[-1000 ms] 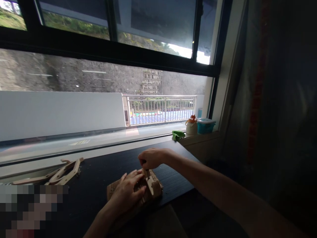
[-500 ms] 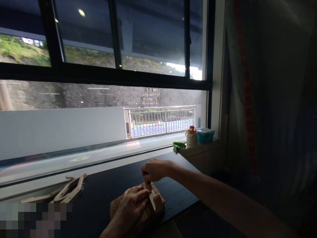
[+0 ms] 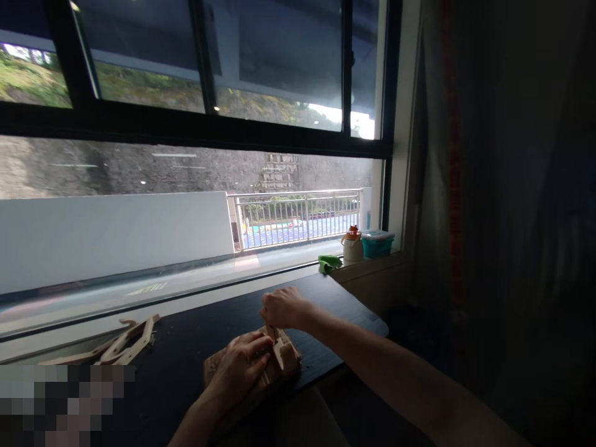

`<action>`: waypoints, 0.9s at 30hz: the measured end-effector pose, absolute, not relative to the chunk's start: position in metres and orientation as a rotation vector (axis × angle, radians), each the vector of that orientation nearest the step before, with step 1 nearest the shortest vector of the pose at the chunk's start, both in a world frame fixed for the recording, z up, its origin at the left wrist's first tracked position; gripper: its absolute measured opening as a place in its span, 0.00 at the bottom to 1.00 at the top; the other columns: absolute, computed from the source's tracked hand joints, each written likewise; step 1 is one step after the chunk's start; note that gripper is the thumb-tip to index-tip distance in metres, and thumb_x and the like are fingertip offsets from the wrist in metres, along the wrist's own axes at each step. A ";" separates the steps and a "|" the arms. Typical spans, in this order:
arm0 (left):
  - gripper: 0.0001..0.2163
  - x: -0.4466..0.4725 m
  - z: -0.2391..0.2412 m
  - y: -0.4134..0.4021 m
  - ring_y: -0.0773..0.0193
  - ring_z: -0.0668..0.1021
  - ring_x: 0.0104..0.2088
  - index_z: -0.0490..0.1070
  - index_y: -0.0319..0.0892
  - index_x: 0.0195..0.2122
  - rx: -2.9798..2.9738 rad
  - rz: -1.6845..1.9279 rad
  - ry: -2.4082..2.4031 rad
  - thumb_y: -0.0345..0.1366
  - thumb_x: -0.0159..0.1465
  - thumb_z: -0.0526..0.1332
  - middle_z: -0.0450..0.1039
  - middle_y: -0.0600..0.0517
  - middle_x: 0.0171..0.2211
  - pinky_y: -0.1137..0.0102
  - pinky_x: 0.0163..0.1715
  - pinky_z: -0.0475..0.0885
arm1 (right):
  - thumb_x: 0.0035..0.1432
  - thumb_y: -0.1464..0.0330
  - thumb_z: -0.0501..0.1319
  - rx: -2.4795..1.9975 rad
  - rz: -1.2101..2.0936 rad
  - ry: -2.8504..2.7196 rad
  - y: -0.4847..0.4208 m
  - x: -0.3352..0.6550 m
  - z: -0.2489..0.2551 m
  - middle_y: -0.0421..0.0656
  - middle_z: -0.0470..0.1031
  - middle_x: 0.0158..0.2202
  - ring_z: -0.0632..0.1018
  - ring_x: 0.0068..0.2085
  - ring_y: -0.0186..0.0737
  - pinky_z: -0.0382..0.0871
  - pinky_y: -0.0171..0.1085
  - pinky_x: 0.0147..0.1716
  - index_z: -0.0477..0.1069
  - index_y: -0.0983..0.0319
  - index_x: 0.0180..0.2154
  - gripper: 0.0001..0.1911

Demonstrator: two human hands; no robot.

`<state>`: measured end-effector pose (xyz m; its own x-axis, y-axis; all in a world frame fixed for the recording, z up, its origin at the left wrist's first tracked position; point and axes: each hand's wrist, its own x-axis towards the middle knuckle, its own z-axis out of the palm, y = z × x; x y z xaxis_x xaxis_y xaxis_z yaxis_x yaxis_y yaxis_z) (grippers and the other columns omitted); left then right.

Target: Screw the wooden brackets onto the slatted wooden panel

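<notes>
A pale, narrow piece of wood (image 3: 280,357) lies on a brown wooden block (image 3: 213,366) on the dark table. My left hand (image 3: 242,360) rests across the block from the left, fingers pressing at the pale piece to hold it. Above it, my right hand (image 3: 285,308) is closed in a fist round an upright carving tool (image 3: 274,335). Only a short dark length of that tool shows, its tip down by the wood and my left fingertips. The handle is hidden in my fist, so its exact kind is unclear.
Several pale cut wooden parts (image 3: 125,344) lie at the table's left, by the window ledge. Beyond the dark table (image 3: 321,310), a green cloth (image 3: 329,263), a bottle with an orange lid (image 3: 352,245) and a teal lidded box (image 3: 377,244) stand on the sill.
The camera view has shifted slightly, so the scene sits a little higher and further left. Both hands stay at the block, the right still gripping the tool.
</notes>
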<state>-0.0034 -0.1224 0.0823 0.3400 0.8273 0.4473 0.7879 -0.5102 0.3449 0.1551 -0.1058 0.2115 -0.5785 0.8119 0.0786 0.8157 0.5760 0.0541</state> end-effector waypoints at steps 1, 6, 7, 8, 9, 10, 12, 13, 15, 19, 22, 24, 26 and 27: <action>0.14 -0.004 0.082 -0.122 0.52 0.78 0.50 0.80 0.52 0.43 2.528 0.910 1.525 0.33 0.58 0.61 0.78 0.49 0.49 0.58 0.52 0.70 | 0.64 0.63 0.56 -1.403 -0.154 -2.759 -0.107 0.154 0.215 0.51 0.77 0.42 0.78 0.43 0.46 0.72 0.45 0.42 0.73 0.67 0.43 0.15; 0.13 -0.006 0.081 -0.121 0.51 0.78 0.50 0.80 0.52 0.43 2.544 0.926 1.553 0.34 0.58 0.62 0.79 0.48 0.48 0.57 0.51 0.72 | 0.60 0.65 0.56 -1.198 -0.223 -2.888 -0.105 0.160 0.226 0.48 0.79 0.43 0.78 0.45 0.48 0.71 0.42 0.39 0.75 0.60 0.42 0.12; 0.13 -0.006 0.081 -0.122 0.51 0.78 0.50 0.80 0.52 0.43 2.538 0.922 1.549 0.34 0.58 0.62 0.79 0.48 0.48 0.57 0.51 0.72 | 0.61 0.66 0.55 -1.169 -0.221 -2.913 -0.103 0.162 0.225 0.47 0.78 0.44 0.78 0.45 0.47 0.71 0.41 0.39 0.75 0.59 0.43 0.12; 0.13 -0.005 0.081 -0.122 0.50 0.77 0.50 0.80 0.52 0.43 2.531 0.917 1.541 0.35 0.58 0.61 0.78 0.48 0.49 0.56 0.52 0.71 | 0.62 0.66 0.55 -1.153 -0.215 -2.931 -0.101 0.164 0.224 0.47 0.78 0.45 0.78 0.46 0.47 0.71 0.40 0.40 0.75 0.59 0.42 0.12; 0.13 -0.005 0.081 -0.122 0.51 0.77 0.51 0.80 0.52 0.43 2.521 0.910 1.531 0.35 0.59 0.61 0.78 0.48 0.49 0.56 0.52 0.70 | 0.63 0.66 0.54 -1.152 -0.208 -2.937 -0.099 0.165 0.222 0.47 0.78 0.45 0.78 0.46 0.47 0.71 0.40 0.40 0.75 0.60 0.43 0.12; 0.14 -0.005 0.081 -0.122 0.51 0.77 0.51 0.79 0.52 0.44 2.511 0.902 1.520 0.35 0.59 0.60 0.78 0.48 0.50 0.55 0.53 0.69 | 0.63 0.66 0.54 -1.161 -0.200 -2.933 -0.097 0.166 0.219 0.48 0.78 0.45 0.78 0.47 0.47 0.70 0.40 0.41 0.75 0.61 0.43 0.13; 0.14 -0.004 0.082 -0.121 0.51 0.75 0.53 0.79 0.51 0.44 2.489 0.890 1.503 0.35 0.60 0.59 0.77 0.48 0.51 0.55 0.55 0.67 | 0.65 0.66 0.52 -1.196 -0.186 -2.900 -0.094 0.167 0.213 0.50 0.77 0.46 0.77 0.48 0.49 0.70 0.41 0.43 0.74 0.62 0.44 0.14; 0.14 -0.004 0.082 -0.120 0.51 0.75 0.53 0.79 0.51 0.45 2.478 0.887 1.499 0.36 0.60 0.59 0.77 0.48 0.51 0.55 0.56 0.66 | 0.66 0.66 0.51 -1.221 -0.181 -2.874 -0.093 0.166 0.210 0.51 0.77 0.46 0.77 0.49 0.49 0.69 0.42 0.43 0.73 0.63 0.45 0.15; 0.13 -0.004 0.082 -0.120 0.51 0.75 0.53 0.79 0.50 0.45 2.466 0.881 1.490 0.36 0.60 0.59 0.76 0.47 0.52 0.56 0.56 0.66 | 0.67 0.65 0.49 -1.271 -0.174 -2.825 -0.094 0.163 0.205 0.53 0.77 0.46 0.77 0.49 0.51 0.70 0.44 0.43 0.72 0.64 0.47 0.17; 0.12 -0.001 0.084 -0.119 0.54 0.78 0.49 0.79 0.49 0.43 2.479 0.885 1.459 0.38 0.60 0.60 0.78 0.49 0.49 0.61 0.52 0.70 | 0.66 0.64 0.48 -1.309 -0.157 -2.807 -0.098 0.157 0.209 0.53 0.76 0.47 0.77 0.49 0.52 0.71 0.45 0.41 0.73 0.64 0.45 0.18; 0.11 0.000 0.084 -0.118 0.54 0.79 0.46 0.79 0.50 0.42 2.501 0.914 1.443 0.40 0.59 0.61 0.79 0.50 0.46 0.63 0.48 0.73 | 0.62 0.63 0.53 -1.287 -0.119 -2.873 -0.100 0.157 0.219 0.51 0.77 0.46 0.77 0.48 0.51 0.71 0.45 0.41 0.74 0.63 0.41 0.14; 0.12 -0.002 0.081 -0.115 0.53 0.80 0.45 0.79 0.49 0.42 2.505 0.937 1.438 0.40 0.59 0.62 0.79 0.49 0.45 0.62 0.47 0.74 | 0.59 0.63 0.57 -1.253 -0.076 -2.923 -0.099 0.159 0.226 0.47 0.78 0.45 0.77 0.47 0.49 0.72 0.43 0.42 0.73 0.60 0.42 0.12; 0.12 -0.005 0.075 -0.110 0.51 0.79 0.45 0.79 0.49 0.41 2.499 0.954 1.432 0.41 0.58 0.62 0.79 0.48 0.44 0.60 0.47 0.73 | 0.58 0.64 0.57 -1.226 -0.026 -2.956 -0.097 0.161 0.230 0.44 0.78 0.45 0.78 0.47 0.46 0.72 0.41 0.41 0.71 0.59 0.44 0.12; 0.13 -0.007 0.072 -0.108 0.50 0.79 0.45 0.79 0.49 0.42 2.493 0.965 1.429 0.43 0.58 0.62 0.79 0.48 0.45 0.59 0.47 0.73 | 0.58 0.65 0.57 -1.223 -0.002 -2.963 -0.095 0.161 0.230 0.43 0.78 0.45 0.78 0.46 0.45 0.73 0.41 0.41 0.71 0.59 0.44 0.12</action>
<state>-0.0069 -0.1076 0.0719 0.3544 0.8083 0.4701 0.7381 -0.5505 0.3901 0.1611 -0.0952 0.2304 -0.7072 0.7046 -0.0590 0.7045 0.7092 0.0254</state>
